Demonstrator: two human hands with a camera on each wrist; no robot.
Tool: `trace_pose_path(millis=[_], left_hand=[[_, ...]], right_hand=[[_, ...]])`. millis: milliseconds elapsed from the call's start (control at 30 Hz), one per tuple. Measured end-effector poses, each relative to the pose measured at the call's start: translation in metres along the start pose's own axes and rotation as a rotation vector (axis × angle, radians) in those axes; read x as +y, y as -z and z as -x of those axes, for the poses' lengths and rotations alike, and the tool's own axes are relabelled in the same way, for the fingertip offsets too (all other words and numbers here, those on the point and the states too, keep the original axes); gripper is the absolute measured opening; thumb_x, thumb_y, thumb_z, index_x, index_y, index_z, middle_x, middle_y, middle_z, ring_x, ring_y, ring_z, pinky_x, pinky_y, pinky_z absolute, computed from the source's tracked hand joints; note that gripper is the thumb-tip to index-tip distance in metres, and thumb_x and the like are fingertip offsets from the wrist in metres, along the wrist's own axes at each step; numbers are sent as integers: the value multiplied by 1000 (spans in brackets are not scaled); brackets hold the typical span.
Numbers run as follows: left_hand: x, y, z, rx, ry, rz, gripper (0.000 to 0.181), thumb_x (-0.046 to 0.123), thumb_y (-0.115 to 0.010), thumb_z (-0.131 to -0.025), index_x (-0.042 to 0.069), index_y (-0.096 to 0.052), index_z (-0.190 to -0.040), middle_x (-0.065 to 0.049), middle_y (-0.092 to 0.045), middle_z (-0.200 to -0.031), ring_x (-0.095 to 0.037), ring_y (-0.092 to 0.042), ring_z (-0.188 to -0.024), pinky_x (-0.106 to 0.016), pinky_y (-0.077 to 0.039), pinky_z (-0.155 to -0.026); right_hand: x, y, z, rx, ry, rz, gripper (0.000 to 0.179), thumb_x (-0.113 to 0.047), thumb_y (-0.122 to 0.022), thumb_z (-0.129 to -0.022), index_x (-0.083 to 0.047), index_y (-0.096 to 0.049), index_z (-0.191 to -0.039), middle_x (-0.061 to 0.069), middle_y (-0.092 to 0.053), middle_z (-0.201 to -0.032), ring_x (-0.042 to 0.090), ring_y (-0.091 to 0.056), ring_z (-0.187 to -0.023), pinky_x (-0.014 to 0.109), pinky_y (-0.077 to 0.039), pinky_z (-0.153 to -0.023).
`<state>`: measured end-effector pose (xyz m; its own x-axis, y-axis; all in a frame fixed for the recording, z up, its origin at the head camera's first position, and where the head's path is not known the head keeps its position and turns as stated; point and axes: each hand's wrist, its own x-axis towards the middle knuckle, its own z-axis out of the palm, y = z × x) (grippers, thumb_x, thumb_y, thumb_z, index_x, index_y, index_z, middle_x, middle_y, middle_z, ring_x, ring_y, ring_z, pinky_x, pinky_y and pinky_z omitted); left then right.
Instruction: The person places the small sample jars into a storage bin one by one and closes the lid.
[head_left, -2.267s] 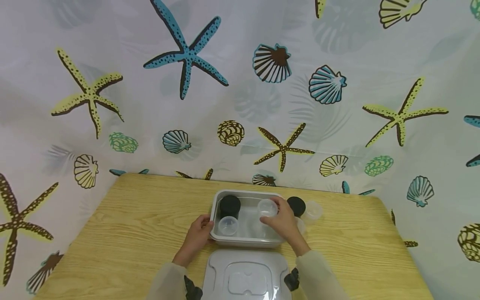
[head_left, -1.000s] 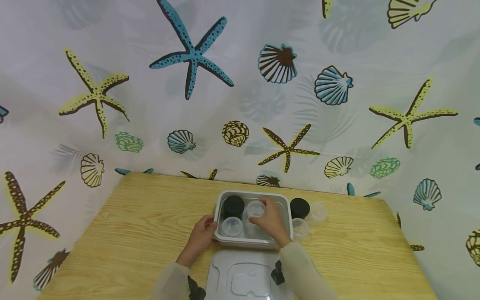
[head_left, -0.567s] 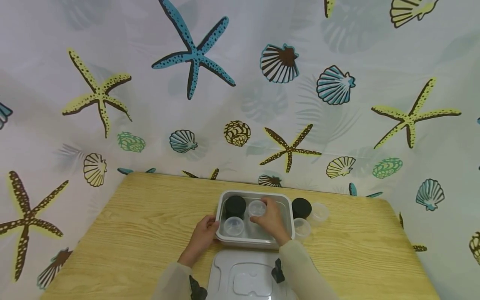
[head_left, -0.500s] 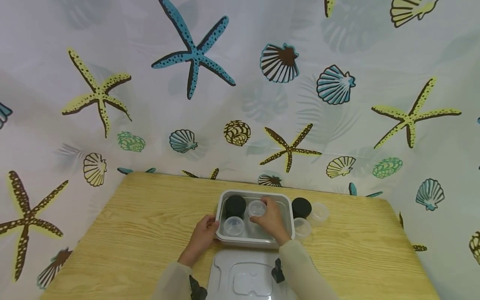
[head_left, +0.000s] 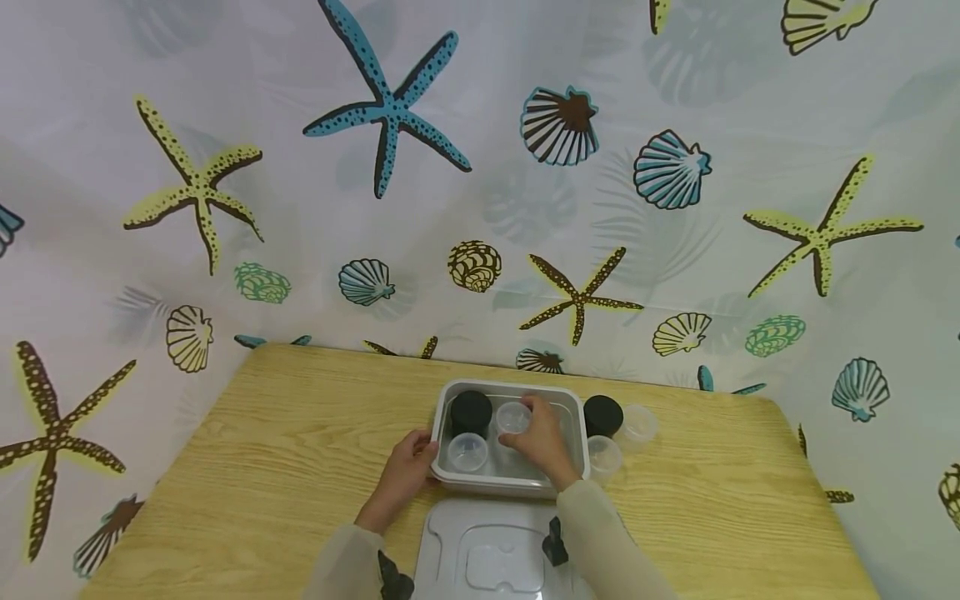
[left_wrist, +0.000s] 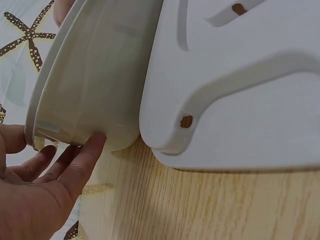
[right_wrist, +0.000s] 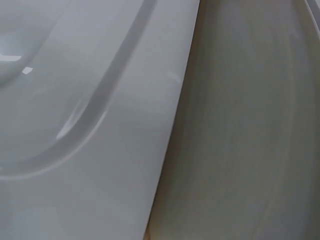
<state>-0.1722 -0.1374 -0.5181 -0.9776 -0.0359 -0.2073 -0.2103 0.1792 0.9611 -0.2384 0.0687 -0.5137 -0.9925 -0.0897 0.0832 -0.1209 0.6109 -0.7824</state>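
A clear round plastic cup is inside the white rectangular bin, toward its back middle. My right hand pinches this cup between thumb and fingers. At the bin's left end, my left hand grips the edge; in the left wrist view its fingers lie against the outer wall, thumb by the rim. Left of the held cup are a black-topped round jar and another clear cup in front of it. The right wrist view has the bin's outer wall but not my hand.
Just right of the bin stand a second black-topped jar and two clear cups, one behind and one in front. A white lid lies before the bin on the wooden table. A patterned curtain hangs behind.
Compared with the oldest frame, my right hand and the clear cup have moved left within the bin, closer to the black-topped jar. Over the last second both hands stay nearly still.
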Motion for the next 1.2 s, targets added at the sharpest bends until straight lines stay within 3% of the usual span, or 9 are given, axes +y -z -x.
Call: trace_pose_path(millis=[567, 1200], left_hand=[[-2, 0, -1, 2, -4, 9, 34, 11, -43, -101, -8, -45, -130, -29, -52, -125, -32, -59, -101, -45, -57, -78], [0, 0, 1, -1, -10, 14, 35, 10, -42, -101, -9, -43, -131, -32, -50, -126, -35, -59, -103, -45, -57, -78]], right_hand=[[2, -1, -2, -5, 17, 23, 66, -8, -85, -63, 6, -52, -118, 23, -59, -116, 38, -55, -108, 51, -45, -94], [1, 9, 2, -56, -37, -28, 68, -6, -82, -66, 7, -49, -124, 24, -55, -121, 37, -53, -112, 50, -44, -98]])
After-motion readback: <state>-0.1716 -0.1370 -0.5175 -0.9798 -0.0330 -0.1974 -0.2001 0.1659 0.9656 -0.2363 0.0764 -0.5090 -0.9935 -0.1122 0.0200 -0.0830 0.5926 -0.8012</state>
